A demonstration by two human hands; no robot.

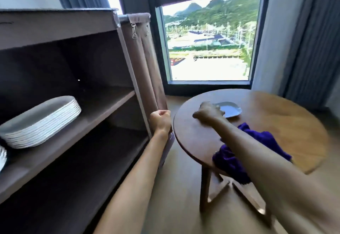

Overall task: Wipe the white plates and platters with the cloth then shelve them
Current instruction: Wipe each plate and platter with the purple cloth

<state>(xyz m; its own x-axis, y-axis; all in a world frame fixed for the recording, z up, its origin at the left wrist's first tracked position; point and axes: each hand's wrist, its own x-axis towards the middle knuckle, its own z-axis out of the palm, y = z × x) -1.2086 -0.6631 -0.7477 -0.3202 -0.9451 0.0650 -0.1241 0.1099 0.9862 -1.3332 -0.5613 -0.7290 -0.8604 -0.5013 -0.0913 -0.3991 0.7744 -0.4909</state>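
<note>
the step in hand looks like picking up the last white plate (230, 110) from the round bench (276, 123): best to get a firm hold on its near rim and lift it clear before bringing it to the purple cloth (237, 156), which lies bunched at the bench's near edge. the right hand (207, 112) reaches out at the plate's left rim, blurred, so i cannot tell whether its fingers grip it. the left hand (160, 120), arm extended, has its fingers curled on the brown curtain (147, 68) of the shelf unit (73, 116), where a stack of white platters (39, 121) sits.
</note>
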